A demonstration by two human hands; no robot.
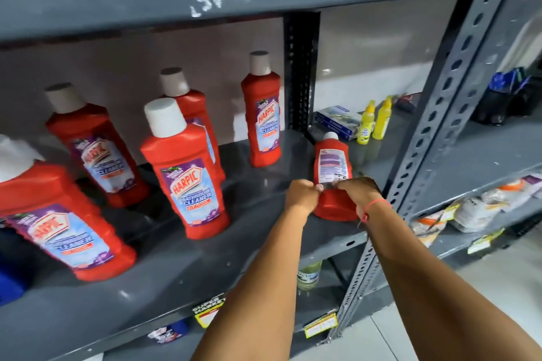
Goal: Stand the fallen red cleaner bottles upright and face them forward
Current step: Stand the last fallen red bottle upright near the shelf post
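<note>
Both hands, left hand [302, 195] and right hand [359, 189], fingers pinching the fallen red bottle [334, 176] at near right of the shelf [176, 267], back label up; low grip risks slipping when tipped upright.

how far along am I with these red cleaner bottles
Mostly done: five bottles stand upright with front labels out, like the middle one. In hand: the fallen bottle, back label up, gripped by your left hand and right hand. Left: stand and turn it.
</note>
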